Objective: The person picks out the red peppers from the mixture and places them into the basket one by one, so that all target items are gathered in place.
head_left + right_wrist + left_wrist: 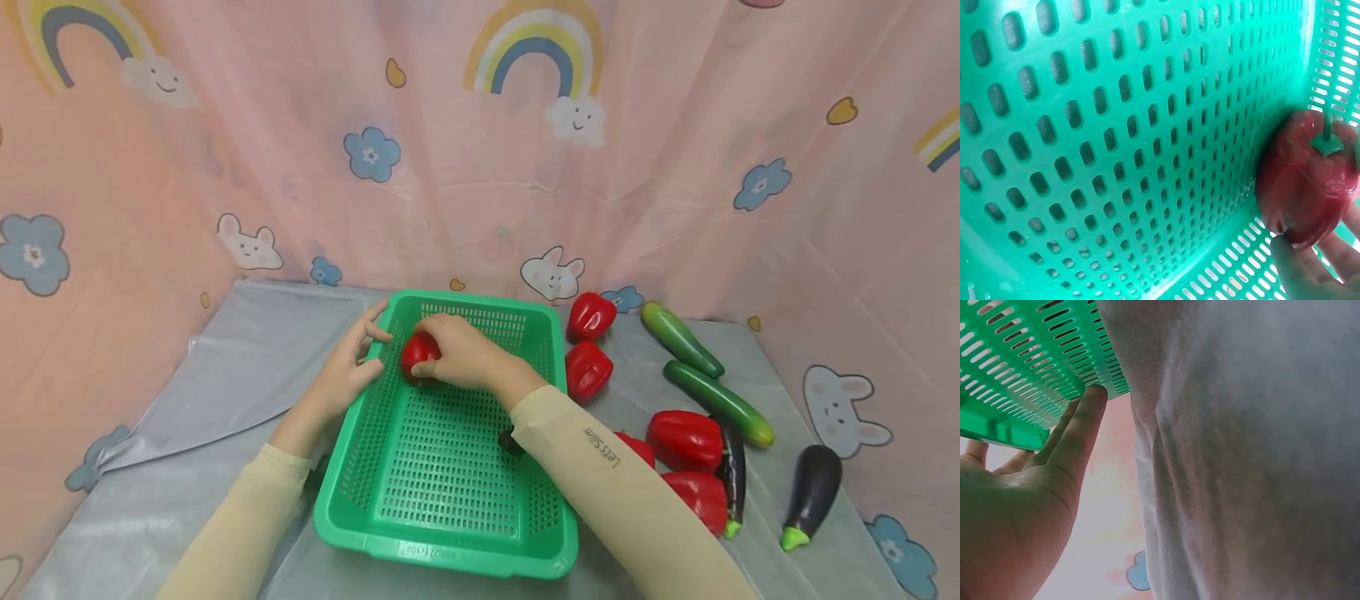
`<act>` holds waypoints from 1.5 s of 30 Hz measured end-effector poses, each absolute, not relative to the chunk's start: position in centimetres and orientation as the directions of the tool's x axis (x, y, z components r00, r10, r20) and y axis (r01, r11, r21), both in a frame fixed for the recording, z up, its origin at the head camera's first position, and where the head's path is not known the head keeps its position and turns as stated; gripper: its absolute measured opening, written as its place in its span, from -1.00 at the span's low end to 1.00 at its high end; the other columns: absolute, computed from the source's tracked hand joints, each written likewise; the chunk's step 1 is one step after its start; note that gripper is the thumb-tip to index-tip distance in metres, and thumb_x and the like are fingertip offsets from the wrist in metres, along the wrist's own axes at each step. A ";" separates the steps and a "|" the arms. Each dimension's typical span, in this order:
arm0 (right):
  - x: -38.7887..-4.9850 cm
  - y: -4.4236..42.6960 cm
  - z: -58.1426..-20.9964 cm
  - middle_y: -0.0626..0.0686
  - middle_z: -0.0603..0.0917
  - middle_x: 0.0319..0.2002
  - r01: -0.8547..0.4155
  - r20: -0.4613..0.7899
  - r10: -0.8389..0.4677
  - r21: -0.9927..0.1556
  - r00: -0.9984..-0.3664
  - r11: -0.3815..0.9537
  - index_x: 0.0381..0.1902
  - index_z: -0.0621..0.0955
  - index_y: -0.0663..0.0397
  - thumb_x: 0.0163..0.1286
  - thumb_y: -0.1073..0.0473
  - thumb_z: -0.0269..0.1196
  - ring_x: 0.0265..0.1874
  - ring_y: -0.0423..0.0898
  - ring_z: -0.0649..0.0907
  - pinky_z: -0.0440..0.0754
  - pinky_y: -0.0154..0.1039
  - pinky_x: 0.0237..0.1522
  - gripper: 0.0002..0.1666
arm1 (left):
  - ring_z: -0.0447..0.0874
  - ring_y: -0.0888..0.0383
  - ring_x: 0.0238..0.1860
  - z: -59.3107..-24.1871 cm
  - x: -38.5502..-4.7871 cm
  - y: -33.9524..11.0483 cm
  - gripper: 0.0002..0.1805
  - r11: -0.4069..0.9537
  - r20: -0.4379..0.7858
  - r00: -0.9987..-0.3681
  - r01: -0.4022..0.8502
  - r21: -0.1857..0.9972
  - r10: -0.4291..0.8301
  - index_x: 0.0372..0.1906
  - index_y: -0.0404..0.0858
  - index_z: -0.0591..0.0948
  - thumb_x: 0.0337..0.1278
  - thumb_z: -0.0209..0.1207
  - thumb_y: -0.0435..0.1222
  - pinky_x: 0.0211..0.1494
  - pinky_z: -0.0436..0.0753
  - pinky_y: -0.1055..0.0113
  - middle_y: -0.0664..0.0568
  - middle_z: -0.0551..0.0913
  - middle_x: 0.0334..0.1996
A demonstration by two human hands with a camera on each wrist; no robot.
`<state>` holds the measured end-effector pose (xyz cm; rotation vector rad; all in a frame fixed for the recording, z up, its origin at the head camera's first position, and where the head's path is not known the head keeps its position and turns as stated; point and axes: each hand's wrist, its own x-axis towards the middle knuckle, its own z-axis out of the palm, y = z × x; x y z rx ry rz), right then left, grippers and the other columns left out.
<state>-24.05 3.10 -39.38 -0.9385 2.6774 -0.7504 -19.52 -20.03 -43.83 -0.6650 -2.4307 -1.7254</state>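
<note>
My right hand (463, 354) grips a red bell pepper (417, 357) inside the green basket (450, 562), near its far left corner. In the right wrist view, the bell pepper (1307, 181) shows its green stem, with fingers (1310, 269) around its lower side; it lies close to the slotted basket floor. My left hand (347, 371) is at the basket's left rim. In the left wrist view, fairly straight fingers (1085, 428) touch the slotted basket (1041, 356) from outside.
Right of the basket lie several more red bell peppers (590, 317), two cucumbers (720, 402) and two eggplants (813, 487). Some peppers are partly hidden by the right sleeve (622, 475). A grey cloth (217, 392) covers the table, and a pink patterned curtain (450, 217) hangs behind it.
</note>
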 end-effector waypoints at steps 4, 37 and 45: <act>-23.9 3.1 -39.3 0.07 0.63 0.34 -0.519 -0.028 -0.626 -0.532 -0.779 0.669 0.47 0.55 0.14 0.49 0.01 0.46 0.26 0.00 0.58 0.70 -0.08 0.18 -0.30 | 0.09 -0.61 0.60 -43.8 -19.5 -20.0 -0.70 0.270 0.319 -0.900 0.400 0.876 0.298 0.05 -0.39 0.46 0.21 -0.01 -0.51 0.49 0.10 -0.65 -0.13 0.07 0.76; -24.0 4.1 -38.3 0.04 0.67 0.33 -0.527 0.002 -0.602 -0.488 -0.798 0.696 0.47 0.57 0.11 0.46 -0.09 0.49 0.28 0.05 0.55 0.70 -0.05 0.18 -0.25 | 0.09 -0.64 0.59 -43.8 -20.0 -19.2 -0.70 0.274 0.314 -0.898 0.399 0.875 0.307 0.05 -0.37 0.47 0.22 0.00 -0.47 0.47 0.17 -0.65 -0.15 0.05 0.77; -24.0 3.9 -37.9 0.07 0.63 0.41 -0.526 0.022 -0.613 -0.537 -0.790 0.660 0.51 0.54 0.15 0.57 -0.08 0.38 0.40 0.07 0.53 0.60 -0.03 0.36 -0.29 | 0.09 -0.68 0.57 -43.5 -19.5 -19.9 -0.70 0.298 0.284 -0.907 0.377 0.877 0.311 0.06 -0.35 0.45 0.23 -0.01 -0.47 0.44 0.17 -0.68 -0.12 0.02 0.78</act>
